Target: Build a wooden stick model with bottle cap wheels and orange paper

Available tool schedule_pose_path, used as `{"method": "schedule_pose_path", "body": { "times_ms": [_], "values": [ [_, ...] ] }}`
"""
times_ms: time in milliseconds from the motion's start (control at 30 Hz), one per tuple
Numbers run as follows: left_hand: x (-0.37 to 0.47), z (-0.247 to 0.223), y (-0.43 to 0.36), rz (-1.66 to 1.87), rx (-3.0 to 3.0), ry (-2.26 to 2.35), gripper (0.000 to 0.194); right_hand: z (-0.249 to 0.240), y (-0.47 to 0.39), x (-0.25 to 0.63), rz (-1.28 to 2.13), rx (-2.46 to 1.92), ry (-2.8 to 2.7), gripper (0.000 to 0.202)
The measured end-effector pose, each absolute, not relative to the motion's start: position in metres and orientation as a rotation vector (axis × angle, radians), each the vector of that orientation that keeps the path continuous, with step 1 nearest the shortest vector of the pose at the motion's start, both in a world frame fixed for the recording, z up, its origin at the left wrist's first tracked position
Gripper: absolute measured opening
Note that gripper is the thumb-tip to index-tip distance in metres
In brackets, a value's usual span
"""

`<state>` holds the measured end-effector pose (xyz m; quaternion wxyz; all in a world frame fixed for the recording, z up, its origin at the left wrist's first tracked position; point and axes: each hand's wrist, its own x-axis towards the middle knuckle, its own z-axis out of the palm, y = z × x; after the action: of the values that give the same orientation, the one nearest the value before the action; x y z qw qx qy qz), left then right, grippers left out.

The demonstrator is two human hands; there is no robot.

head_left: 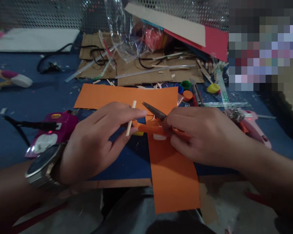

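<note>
My left hand (97,130), with a watch on the wrist, pinches a short pale wooden stick (131,118) between thumb and fingers. My right hand (195,130) is closed round a pair of scissors (154,110). Their dark pointed blades stick out toward the upper left, while the handles are mostly hidden by the fingers. An orange strip (156,129) runs between the two hands; whether it is paper cannot be made out. Beneath lie a long orange sheet (122,94) and another orange sheet (173,175) hanging over the table's front edge.
A purple glue gun-like device (49,130) with a black cord lies left, and a pink glue gun (254,125) right. Behind are a box cutter (197,92), bottle caps (185,85), cardboard (146,73), clear plastic and coloured sheets. A white board (34,39) lies back left.
</note>
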<state>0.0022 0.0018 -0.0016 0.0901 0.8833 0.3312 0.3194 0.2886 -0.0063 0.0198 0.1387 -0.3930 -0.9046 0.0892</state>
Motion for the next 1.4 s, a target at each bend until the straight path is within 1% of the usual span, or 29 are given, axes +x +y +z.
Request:
{"method": "schedule_pose_path", "body": {
  "times_ms": [433, 667, 800, 900, 1067, 1267, 1400],
  "values": [
    [0.002, 0.000, 0.001, 0.942, 2.619, 0.996, 0.045, 0.020, -0.002, 0.291, 0.278, -1.066, -2.679, 0.019],
    [0.001, -0.001, 0.002, 0.939, 2.630, 0.980, 0.044, 0.019, 0.002, 0.297, 0.129, -0.817, -2.709, 0.032],
    [0.001, -0.001, 0.001, 0.934, 2.629, 0.996, 0.043, 0.021, 0.005, 0.298, 0.170, -0.699, -2.729, 0.041],
    [0.001, -0.001, 0.001, 0.919, 2.622, 1.015, 0.043, 0.022, 0.006, 0.297, 0.172, -0.652, -2.729, 0.042],
    [0.001, 0.000, 0.001, 0.919, 2.621, 1.007, 0.044, 0.022, 0.007, 0.296, 0.074, -0.624, -2.730, 0.045],
    [0.002, 0.001, 0.000, 0.930, 2.616, 1.026, 0.046, 0.025, 0.008, 0.296, 0.029, -0.663, -2.815, 0.042],
    [0.002, 0.001, -0.001, 0.917, 2.617, 1.043, 0.043, 0.028, 0.009, 0.296, 0.003, -0.650, -2.823, 0.043]
  ]
}}
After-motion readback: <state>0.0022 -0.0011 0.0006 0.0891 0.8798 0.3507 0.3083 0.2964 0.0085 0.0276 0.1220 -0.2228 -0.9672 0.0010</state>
